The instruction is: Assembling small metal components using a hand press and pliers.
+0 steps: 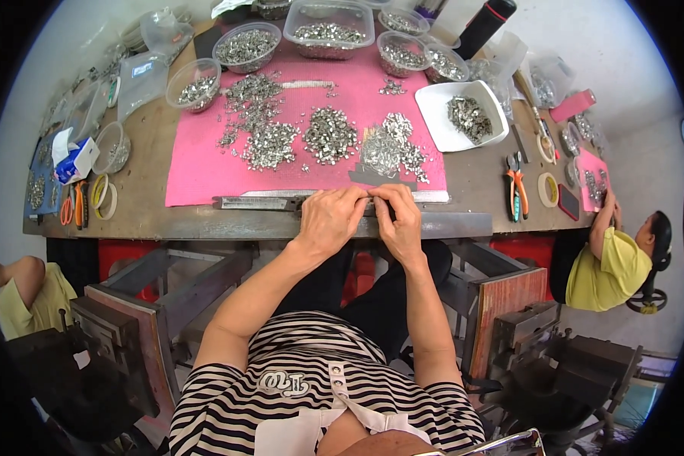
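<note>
At the left end of the brown surface (148,152) lay orange-handled scissors (74,207) and rolls of tape (104,196), with a small clear cup (111,147) behind them. A pink mat (197,163) with a fine woven texture covered the middle of the surface, and on it were several loose piles of small metal pieces (329,135), shiny, silver and irregular in shape. Behind the mat stood round clear plastic bowls (246,46) filled with the same pieces. At the near edge of the mat, a long flat metal strip (258,202) lay along the edge of the surface. The left hand (328,219) rested on this strip with the fingers curled, and the right hand (400,216) was just beside it; the fingertips of both hands met and pinched a small metal part (372,199), too small to tell its shape. This part was between the two hands, directly in front of the nearest pile. To the right of the mat was a white square tray (435,114) holding more silver pieces, then orange-handled pliers (517,190), and a ring of tape (547,189). At the far right a person in a yellow shirt (606,270) sat beside the surface.
</note>
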A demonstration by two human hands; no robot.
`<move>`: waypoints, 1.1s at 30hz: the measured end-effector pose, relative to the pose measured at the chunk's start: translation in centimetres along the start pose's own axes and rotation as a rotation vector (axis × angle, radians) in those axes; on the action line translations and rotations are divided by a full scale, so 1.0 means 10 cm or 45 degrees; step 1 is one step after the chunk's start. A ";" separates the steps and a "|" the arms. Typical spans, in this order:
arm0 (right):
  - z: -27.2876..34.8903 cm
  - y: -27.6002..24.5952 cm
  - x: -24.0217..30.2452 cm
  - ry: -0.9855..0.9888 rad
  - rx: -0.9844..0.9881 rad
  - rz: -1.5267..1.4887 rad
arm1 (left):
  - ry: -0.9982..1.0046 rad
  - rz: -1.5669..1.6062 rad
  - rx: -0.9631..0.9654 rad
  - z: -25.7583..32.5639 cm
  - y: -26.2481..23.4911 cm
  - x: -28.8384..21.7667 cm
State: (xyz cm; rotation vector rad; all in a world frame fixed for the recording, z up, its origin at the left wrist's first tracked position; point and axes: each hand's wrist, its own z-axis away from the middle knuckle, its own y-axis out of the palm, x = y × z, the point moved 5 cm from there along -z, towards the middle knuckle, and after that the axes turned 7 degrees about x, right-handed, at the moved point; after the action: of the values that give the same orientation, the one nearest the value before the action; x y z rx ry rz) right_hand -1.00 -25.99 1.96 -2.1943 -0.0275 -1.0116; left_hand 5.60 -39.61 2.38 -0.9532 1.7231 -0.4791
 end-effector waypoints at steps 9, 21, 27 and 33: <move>-0.01 0.02 -0.03 0.077 -0.039 -0.135 | -0.027 0.035 0.090 -0.01 -0.05 0.04; -0.04 0.11 0.06 0.017 -0.006 0.193 | -0.284 0.705 0.169 0.26 -0.40 0.15; -0.05 0.10 0.19 0.002 0.061 0.281 | -0.239 0.760 0.233 0.28 -0.26 0.03; 0.01 0.07 0.47 -0.075 0.042 -0.061 | -0.027 0.683 0.175 0.29 -0.22 0.01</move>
State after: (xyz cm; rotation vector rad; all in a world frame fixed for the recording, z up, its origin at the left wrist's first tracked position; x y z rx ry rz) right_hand 2.53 -27.70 4.64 -2.2020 -0.1241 -0.9657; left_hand 9.06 -40.58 2.82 -0.3695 1.8121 -0.2270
